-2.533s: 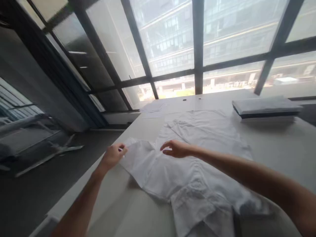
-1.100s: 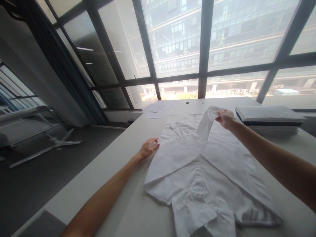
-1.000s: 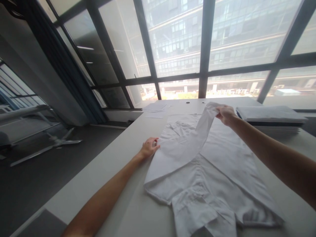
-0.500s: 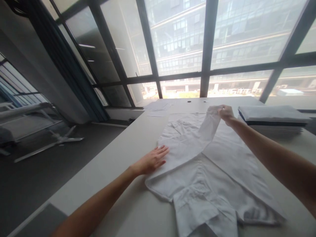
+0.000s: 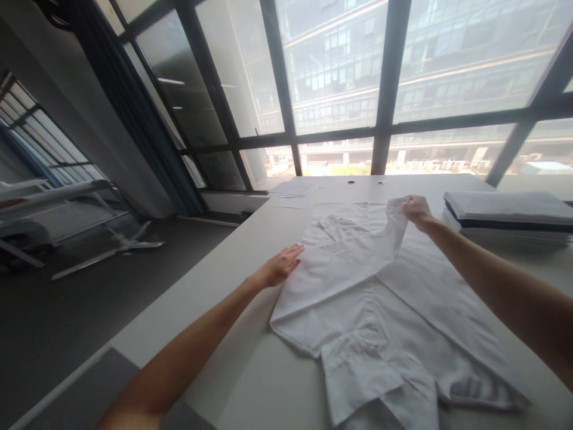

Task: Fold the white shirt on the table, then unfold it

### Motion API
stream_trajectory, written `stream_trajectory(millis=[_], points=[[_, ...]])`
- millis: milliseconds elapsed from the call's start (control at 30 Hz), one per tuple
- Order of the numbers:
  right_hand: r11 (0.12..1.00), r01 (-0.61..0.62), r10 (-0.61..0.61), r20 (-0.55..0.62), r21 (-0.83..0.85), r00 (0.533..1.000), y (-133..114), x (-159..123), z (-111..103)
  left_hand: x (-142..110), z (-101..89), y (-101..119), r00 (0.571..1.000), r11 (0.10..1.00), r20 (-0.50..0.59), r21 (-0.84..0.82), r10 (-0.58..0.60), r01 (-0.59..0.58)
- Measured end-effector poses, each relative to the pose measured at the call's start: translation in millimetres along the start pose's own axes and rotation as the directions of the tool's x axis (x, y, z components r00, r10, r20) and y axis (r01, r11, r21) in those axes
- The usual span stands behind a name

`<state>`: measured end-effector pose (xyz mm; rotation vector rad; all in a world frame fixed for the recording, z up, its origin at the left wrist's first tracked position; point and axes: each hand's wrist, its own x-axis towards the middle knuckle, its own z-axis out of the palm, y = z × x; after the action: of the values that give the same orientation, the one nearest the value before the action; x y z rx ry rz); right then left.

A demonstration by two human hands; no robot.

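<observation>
A white shirt (image 5: 340, 310) lies spread on the white table (image 5: 242, 316), its button line running up the middle. One sleeve (image 5: 353, 254) crosses its body from the left side towards the upper right. The cuff end of that sleeve is lifted off the cloth, pinched in my right hand (image 5: 416, 210). My left hand (image 5: 280, 266) rests with fingers stretched out on the shirt's left edge. Nearest me, a crumpled part of the shirt (image 5: 362, 370) hangs together in folds; its lower end runs out of view.
To the right stands a stack of folded white cloth (image 5: 510, 209) with a dark layer in it. Several sheets of paper (image 5: 293, 188) lie at the table's far left corner. Tall windows (image 5: 335, 77) rise behind the table. A metal-legged frame (image 5: 129, 239) stands on the floor at left.
My left hand has slid up along the shirt's left edge. My right hand still holds the cuff end, slightly lower, and the lifted sleeve sags more. The view has shifted a little.
</observation>
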<state>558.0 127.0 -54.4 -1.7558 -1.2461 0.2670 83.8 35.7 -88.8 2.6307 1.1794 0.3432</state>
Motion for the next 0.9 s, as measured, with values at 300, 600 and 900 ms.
stream_trajectory(millis=[300,600,900], points=[[0.984,0.076,-0.074,0.020,-0.162,0.997,-1.8,0.2,-12.0,0.3,14.2,-14.1,0.996,0.996,0.048,0.036,-0.078,0.077],[0.952,-0.029,0.040,0.030,-0.306,0.999,-9.8,-9.2,-7.1,-22.5,24.2,43.2,0.973,0.983,0.160,0.052,0.166,-0.176],[0.988,-0.023,0.008,-0.099,-0.154,0.995,-10.6,5.4,-15.9,-30.7,31.2,46.5,0.969,0.973,0.151,0.094,0.195,-0.210]])
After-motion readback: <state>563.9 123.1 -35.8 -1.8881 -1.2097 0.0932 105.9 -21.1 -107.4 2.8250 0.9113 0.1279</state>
